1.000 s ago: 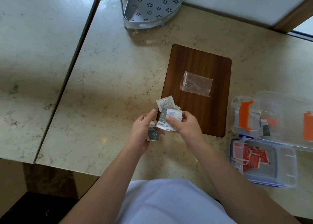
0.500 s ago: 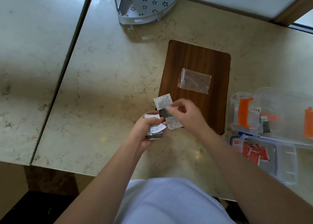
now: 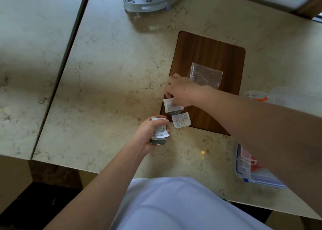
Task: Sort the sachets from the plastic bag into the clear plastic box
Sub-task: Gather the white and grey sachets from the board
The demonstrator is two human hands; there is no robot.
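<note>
Left hand [image 3: 148,134] grips a sachet stack [image 3: 159,134] near the board [image 3: 209,55]; right hand [image 3: 181,90] pinches a sachet [image 3: 169,104] at its edge; best lift cleanly, not drag.

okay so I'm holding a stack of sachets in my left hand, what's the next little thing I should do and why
Probably close the right hand on the white sachet under its fingers at the board edge and add it to the stack in the left hand. Another sachet lies loose just below it, and the bag looks empty.
</note>
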